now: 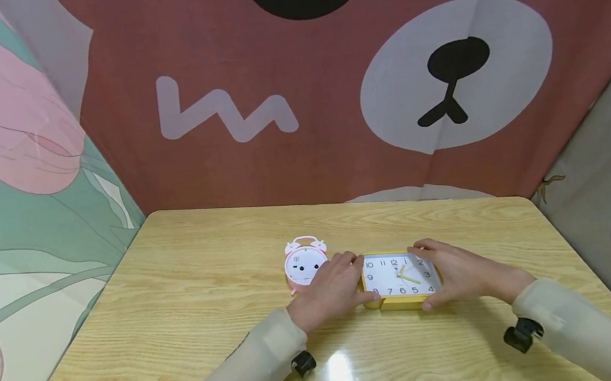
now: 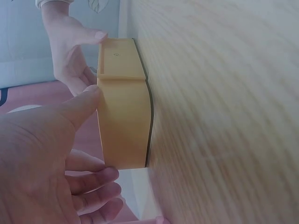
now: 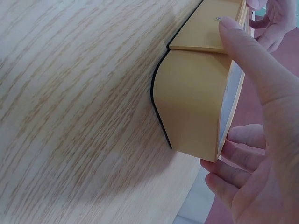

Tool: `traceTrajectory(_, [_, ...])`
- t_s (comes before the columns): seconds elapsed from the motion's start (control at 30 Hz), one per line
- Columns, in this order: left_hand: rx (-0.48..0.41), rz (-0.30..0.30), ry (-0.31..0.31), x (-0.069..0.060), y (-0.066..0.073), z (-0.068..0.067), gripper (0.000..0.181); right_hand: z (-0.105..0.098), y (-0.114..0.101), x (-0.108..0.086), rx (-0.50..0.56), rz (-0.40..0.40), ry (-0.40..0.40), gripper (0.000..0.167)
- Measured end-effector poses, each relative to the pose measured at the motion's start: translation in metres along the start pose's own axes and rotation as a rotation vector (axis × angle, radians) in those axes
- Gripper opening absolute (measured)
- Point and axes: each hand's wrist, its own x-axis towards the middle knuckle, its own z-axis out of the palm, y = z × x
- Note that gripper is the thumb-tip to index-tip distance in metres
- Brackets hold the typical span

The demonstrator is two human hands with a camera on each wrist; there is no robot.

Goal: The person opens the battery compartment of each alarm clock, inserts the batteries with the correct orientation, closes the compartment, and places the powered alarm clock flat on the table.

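Note:
A rectangular yellow clock [image 1: 397,277] with a white face lies face up, on or just above the wooden table. At its left end, my left hand [image 1: 330,289] holds the clock with the thumb on the near edge and the fingers toward the far corner. My right hand [image 1: 464,271] grips the right end in the same manner, thumb near and fingers far. The left wrist view shows the yellow side [image 2: 122,116] of the clock beside the left thumb. In the right wrist view the right fingers [image 3: 233,170] touch the clock's far corner.
A small pink twin-bell alarm clock [image 1: 304,265] is just left of the yellow clock, partly hidden by the left hand. The wooden table [image 1: 202,277] meets a red-brown printed cloth [image 1: 224,174] at its back edge. Patterned cloths hang at both sides.

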Motion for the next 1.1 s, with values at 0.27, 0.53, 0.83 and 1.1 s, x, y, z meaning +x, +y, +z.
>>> traceTrajectory(0.27, [-0.001,-0.004,-0.010,0.0013,-0.0003,-0.0016,0.081,0.0001,0.0017,0.0013,0.018,0.015,-0.007,0.116])
traceTrajectory(0.53, [-0.009,-0.010,-0.016,0.0031,-0.0010,-0.0020,0.082,0.0001,0.0034,0.0023,0.023,0.033,-0.015,0.120])
traceTrajectory(0.83, [-0.029,-0.017,-0.029,0.0026,-0.0019,-0.0026,0.081,0.0025,0.0042,0.0008,0.025,0.032,-0.001,0.120])
traceTrajectory(1.1, [-0.035,0.004,0.009,-0.0006,-0.0020,-0.0050,0.074,0.0052,0.0012,-0.0006,0.009,0.029,0.065,0.092])
